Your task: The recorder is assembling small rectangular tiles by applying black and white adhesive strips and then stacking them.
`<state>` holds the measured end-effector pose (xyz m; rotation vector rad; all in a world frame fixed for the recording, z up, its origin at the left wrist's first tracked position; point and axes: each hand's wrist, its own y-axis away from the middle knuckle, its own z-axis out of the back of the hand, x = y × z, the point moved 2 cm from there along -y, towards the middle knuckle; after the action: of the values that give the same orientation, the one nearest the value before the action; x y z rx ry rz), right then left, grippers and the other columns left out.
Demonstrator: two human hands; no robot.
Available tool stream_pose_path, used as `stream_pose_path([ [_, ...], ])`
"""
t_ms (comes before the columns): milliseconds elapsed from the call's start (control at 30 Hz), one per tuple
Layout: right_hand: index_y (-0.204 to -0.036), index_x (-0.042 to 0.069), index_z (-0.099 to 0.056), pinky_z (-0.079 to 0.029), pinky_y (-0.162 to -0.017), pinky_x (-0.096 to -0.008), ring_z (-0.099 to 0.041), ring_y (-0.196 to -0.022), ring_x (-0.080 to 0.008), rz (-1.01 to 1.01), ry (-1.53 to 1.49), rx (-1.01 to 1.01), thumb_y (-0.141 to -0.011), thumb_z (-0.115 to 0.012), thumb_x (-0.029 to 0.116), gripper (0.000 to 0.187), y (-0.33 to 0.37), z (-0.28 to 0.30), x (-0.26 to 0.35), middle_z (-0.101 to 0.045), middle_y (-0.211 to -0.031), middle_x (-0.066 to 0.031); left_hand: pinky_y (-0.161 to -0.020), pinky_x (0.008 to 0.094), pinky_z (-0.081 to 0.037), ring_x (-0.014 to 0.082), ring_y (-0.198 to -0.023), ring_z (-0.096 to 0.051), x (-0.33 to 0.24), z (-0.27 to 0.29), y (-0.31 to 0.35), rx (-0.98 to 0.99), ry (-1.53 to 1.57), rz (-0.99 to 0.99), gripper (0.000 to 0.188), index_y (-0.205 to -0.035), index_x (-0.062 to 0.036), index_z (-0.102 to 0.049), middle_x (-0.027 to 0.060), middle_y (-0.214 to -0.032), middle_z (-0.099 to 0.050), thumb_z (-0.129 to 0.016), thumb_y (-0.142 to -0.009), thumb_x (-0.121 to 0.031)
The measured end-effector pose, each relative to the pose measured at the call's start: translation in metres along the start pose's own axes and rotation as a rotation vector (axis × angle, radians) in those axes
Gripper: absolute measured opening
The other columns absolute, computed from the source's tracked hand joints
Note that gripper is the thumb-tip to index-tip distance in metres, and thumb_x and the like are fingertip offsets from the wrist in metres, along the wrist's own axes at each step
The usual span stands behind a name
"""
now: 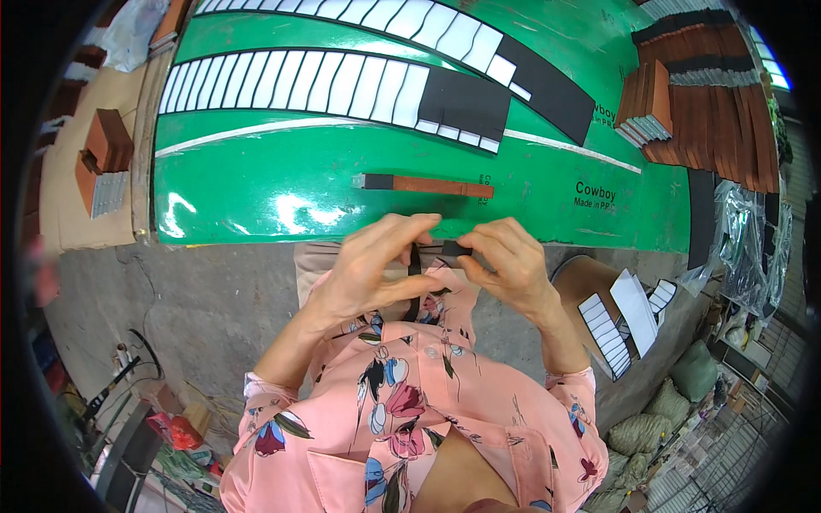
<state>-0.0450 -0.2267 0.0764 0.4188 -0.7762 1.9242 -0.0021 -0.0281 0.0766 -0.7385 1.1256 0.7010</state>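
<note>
1. Head view, left hand [363,261]: raised at the near edge of the green table [530,218], thumb and forefinger spread apart; a black strip [416,295] hangs just beside the fingers, though whether they grip it cannot be told
2. Right hand [513,261]: level with the left and near it, fingertips closed on a small dark piece [457,249]; a fingertip pinch probably suits so thin an item, leaving most of it free
3. Slim brown piece [445,187] with dark and grey parts: on the table, just far of both hands, lying crosswise; presumably placed there for short reach
4. Nearer dark sheet [462,98]: farther across the table, white strips in a row to its left, bare to its right; the bare end probably faces the right hand for easy access
5. Farther dark sheet [552,98]: similarly marked, slanting beyond the first
6. Brown stacks [714,128]: far right, packed side by side, likely to save room and keep them orderly
7. Folded brown piece [109,137]: on a tan board [64,197] at far left, apart from the stacks
8. Round brown stool [577,278]: near right, bearing a white-striped card [605,333] and white sheet [634,309], perhaps as overflow space within arm's reach
</note>
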Motion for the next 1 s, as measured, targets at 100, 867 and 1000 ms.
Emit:
stream_pose_path([
  [100, -0.089, 0.002, -0.063, -0.049, -0.06, -0.0325, -0.059, -0.074, -0.0235, -0.099, 0.069, -0.022, -0.065, -0.074, 0.005, 0.026, -0.002, 0.014, -0.014, -0.062, -0.085, -0.0096, -0.074, 0.0296, -0.045, 0.0185, -0.081, -0.056, 0.018, 0.024, 0.013, -0.245, -0.17, -0.122, 0.052, -0.117, 0.002, -0.054, 0.0111, -0.096, -0.06, -0.074, -0.07, -0.01],
  [867, -0.091, 0.006, -0.068, -0.048, -0.063, -0.0301, -0.057, -0.075, -0.02, -0.155, 0.175, -0.042, -0.068, -0.073, 0.007, 0.023, -0.016, 0.008, -0.045, -0.062, -0.086, -0.0047, -0.075, 0.0332, -0.045, 0.0249, -0.083, -0.06, 0.087, 0.023, -0.007, -0.323, -0.236, 0.069, 0.027, -0.096, -0.0051, -0.062, 0.0082, -0.09, -0.064, -0.071, -0.071, -0.005],
  [1000, -0.091, 0.006, -0.068, -0.048, -0.063, -0.0302, -0.057, -0.075, -0.0201, -0.151, 0.176, -0.04, -0.068, -0.073, 0.007, 0.024, -0.016, 0.007, -0.046, -0.062, -0.086, -0.0047, -0.075, 0.0319, -0.046, 0.0238, -0.086, -0.06, 0.089, 0.024, -0.006, -0.298, -0.25, 0.087, 0.029, -0.099, -0.0055, -0.061, 0.008, -0.094, -0.065, -0.07, -0.071, -0.003],
])
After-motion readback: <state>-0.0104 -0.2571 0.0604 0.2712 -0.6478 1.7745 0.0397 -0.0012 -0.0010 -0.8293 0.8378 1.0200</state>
